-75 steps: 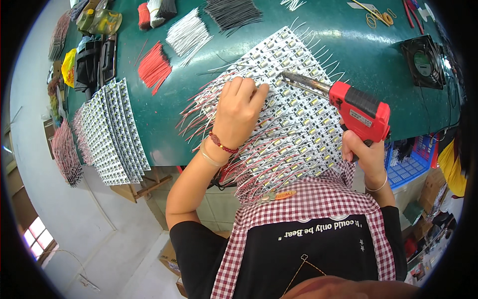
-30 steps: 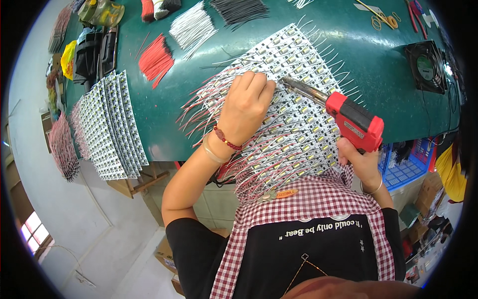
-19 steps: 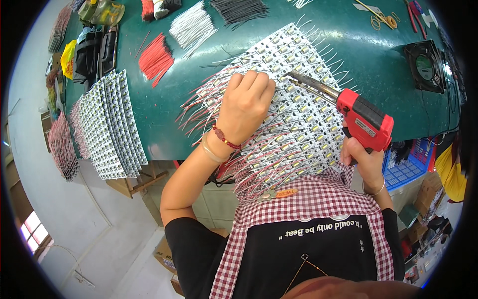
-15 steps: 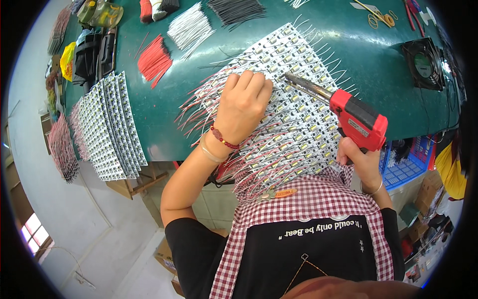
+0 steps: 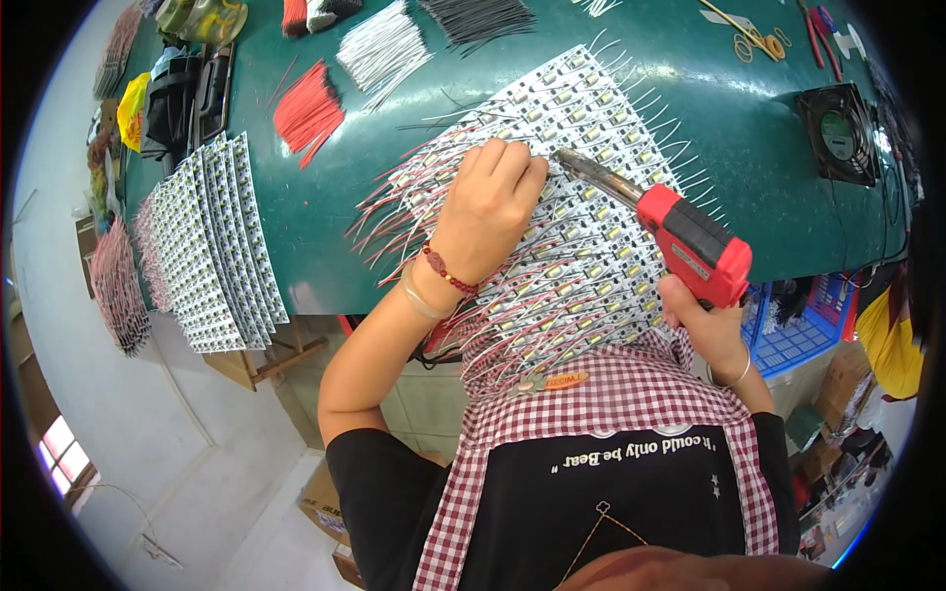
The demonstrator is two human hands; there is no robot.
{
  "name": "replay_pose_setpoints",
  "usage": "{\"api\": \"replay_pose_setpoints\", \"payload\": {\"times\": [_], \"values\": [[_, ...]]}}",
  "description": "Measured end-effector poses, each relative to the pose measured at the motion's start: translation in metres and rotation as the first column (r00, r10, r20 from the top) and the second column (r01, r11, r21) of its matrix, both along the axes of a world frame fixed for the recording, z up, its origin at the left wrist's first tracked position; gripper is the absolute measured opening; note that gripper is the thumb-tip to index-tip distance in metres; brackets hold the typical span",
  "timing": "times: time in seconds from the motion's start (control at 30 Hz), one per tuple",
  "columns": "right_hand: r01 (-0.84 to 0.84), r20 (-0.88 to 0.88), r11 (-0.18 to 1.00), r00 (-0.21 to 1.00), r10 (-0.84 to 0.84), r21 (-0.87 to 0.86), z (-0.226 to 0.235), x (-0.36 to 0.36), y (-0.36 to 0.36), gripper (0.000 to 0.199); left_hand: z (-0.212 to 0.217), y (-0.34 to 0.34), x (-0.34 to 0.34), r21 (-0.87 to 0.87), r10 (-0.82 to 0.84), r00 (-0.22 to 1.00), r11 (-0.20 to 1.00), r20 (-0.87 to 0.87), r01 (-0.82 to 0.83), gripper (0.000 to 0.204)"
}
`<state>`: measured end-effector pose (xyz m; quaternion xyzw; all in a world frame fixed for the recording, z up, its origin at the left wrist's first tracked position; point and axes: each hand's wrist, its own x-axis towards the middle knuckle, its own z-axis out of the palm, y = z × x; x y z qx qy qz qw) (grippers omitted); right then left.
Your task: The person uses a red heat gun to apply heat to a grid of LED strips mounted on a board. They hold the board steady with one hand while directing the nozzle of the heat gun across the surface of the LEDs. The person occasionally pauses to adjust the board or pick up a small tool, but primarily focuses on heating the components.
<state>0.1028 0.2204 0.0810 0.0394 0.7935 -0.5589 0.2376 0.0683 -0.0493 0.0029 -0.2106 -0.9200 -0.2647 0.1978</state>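
Note:
A white panel of small circuit boards (image 5: pixel 581 87) with yellowish components lies slanted over the table edge nearest me. Many thin red, white and black wires (image 5: pixel 386 212) stick out from its sides. My left hand (image 5: pixel 493 202) is over the panel's middle, fingers closed in a pinch; what they hold is hidden beneath them. My right hand (image 5: pixel 711 330) grips the handle of a red and black soldering gun (image 5: pixel 693 246). The gun's metal tip points left and meets the panel just right of my left fingertips; whether it touches the board I cannot tell.
Bundles of cut red wires (image 5: pixel 307 108), white wires (image 5: pixel 382 51) and black wires (image 5: pixel 478 20) lie at the back of the green table. Stacked wired panels (image 5: pixel 212 256) overhang its left edge. At right are a fan (image 5: pixel 838 133), scissors (image 5: pixel 757 41) and a blue crate (image 5: pixel 788 343).
The soldering gun and my right hand have shifted slightly left. My left hand stays pinched over the panel, a little to the right in view. The whole view has shifted slightly.

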Motion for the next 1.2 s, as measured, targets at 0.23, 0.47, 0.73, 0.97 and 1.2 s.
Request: {"api": "replay_pose_setpoints", "payload": {"times": [0.23,0.47,0.73,0.97,1.2], "values": [[0.117,0.067,0.984,0.992,-0.109,-0.131,0.012,0.002,0.001,0.013,0.001,0.0,0.0,-0.039,0.0,1.0,0.999,0.011,0.0,0.021],[0.064,0.055,0.978,0.997,-0.054,-0.198,0.01,0.006,0.01,0.009,0.006,-0.002,0.0,-0.209,0.014,0.999,0.978,-0.043,-0.022,0.018],[0.08,0.072,0.973,0.995,-0.065,-0.218,0.008,0.015,0.021,0.015,0.035,-0.002,0.006,-0.135,0.09,0.985,0.985,-0.15,-0.11,0.019],[0.098,0.106,0.969,0.992,-0.075,-0.228,0.005,0.02,0.023,0.01,0.003,0.015,0.012,0.017,-0.003,1.0,1.0,0.028,0.002,0.026],[0.093,0.2,0.987,0.978,-0.065,-0.134,0.004,0.024,0.023,0.012,0.003,0.018,0.013,0.03,-0.008,1.0,1.0,0.024,0.007,0.023]]}}
